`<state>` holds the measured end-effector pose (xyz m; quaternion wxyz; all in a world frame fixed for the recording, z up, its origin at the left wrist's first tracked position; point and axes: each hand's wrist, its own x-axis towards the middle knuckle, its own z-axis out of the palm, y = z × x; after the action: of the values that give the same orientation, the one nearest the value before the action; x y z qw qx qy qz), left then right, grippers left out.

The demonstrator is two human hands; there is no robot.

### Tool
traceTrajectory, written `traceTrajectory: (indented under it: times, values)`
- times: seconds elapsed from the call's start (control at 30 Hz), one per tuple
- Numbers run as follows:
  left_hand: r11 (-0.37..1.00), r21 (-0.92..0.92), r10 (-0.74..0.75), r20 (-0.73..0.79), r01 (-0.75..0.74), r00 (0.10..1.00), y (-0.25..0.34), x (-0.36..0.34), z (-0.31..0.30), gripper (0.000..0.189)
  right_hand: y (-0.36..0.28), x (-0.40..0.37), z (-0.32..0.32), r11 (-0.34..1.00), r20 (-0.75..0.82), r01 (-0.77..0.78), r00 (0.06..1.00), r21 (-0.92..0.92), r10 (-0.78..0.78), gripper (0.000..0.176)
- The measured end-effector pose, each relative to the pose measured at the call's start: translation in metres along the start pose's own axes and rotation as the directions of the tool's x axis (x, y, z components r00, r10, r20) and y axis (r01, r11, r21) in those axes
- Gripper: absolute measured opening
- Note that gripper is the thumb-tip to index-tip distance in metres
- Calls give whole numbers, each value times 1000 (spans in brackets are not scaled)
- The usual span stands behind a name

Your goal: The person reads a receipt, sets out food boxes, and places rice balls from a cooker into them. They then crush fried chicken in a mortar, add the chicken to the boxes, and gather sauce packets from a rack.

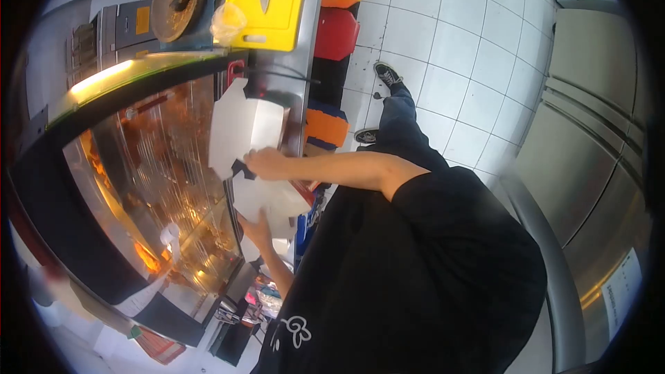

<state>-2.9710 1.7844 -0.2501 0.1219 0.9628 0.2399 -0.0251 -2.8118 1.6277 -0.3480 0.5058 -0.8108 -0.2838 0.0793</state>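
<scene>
Two open white cardboard boxes lie side by side at the counter's edge. My right hand has its fingers closed at the lower corner of the upper box, whose flaps stand unfolded. The lower box is tilted, its flaps loose. My left hand grips its lower edge, with part of the fingers hidden by the cardboard. More white cardboard shows beside my left hand.
A lit glass display case stands just beyond the boxes. Above are a yellow cutting board with a knife, a round pan and a clear plastic bag. Red and orange containers line the counter. Steel refrigerator doors stand at right.
</scene>
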Motion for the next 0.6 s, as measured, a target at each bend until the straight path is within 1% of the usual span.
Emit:
traceTrajectory:
  times: [0.03,0.07,0.13,0.17,0.2,0.23,0.27,0.3,0.33,0.37,0.4,0.43,0.47,0.5,0.53,0.57,0.6]
  values:
    - [987,154,-34,-60,42,998,-21,13,5,54,-10,-6,-18,1000,-9,-4,1000,16,5,19]
    - [986,167,-20,-46,28,999,-23,23,-2,54,-22,-15,-41,999,-20,-21,1000,43,22,20]
    - [961,275,2,-87,22,996,-21,33,-5,46,-29,-55,-114,995,114,-16,993,100,4,26]
    - [949,312,85,-147,-35,985,-15,36,-7,40,-23,-84,-146,991,59,75,995,114,-82,32]
    - [949,313,83,-137,-36,987,-18,38,-7,40,-15,-111,-176,993,207,36,977,111,-59,36]
    - [942,335,79,-161,-21,984,-24,40,-7,37,-3,-140,-209,982,226,-14,974,186,-29,32]
    - [933,359,72,-191,2,979,-28,41,-7,35,10,-160,-239,985,353,-109,934,132,56,28]
    - [966,258,34,-190,16,981,-23,41,-9,35,29,-186,-247,987,212,-103,974,127,75,25]
    - [967,252,10,-210,45,978,-16,41,-9,35,45,-205,-259,986,90,-122,990,112,113,20]
    - [954,294,3,-197,56,980,-9,39,-12,37,64,-216,-262,976,2,-213,977,54,213,15]
    - [940,336,0,-178,60,984,-5,38,-15,40,82,-217,-267,929,2,-369,930,42,369,13]
    - [933,351,-11,-202,83,979,-3,36,-13,51,116,-219,-254,907,-31,-422,906,-2,421,16]
    - [934,341,-32,-222,109,975,2,34,-11,51,154,-216,-238,889,-50,-453,891,-72,450,16]
    - [891,450,104,-324,57,940,11,33,-8,54,199,-211,-213,857,-65,-497,868,-137,493,17]
    - [826,563,244,-401,27,883,19,30,-6,58,245,-205,-179,871,-53,-469,883,-146,467,17]
    - [851,525,232,-418,24,878,27,25,-7,61,292,-196,-143,806,-53,-552,830,-213,555,19]
    - [853,518,208,-456,68,865,34,18,-3,61,335,-177,-118,736,-66,-617,777,-278,626,21]
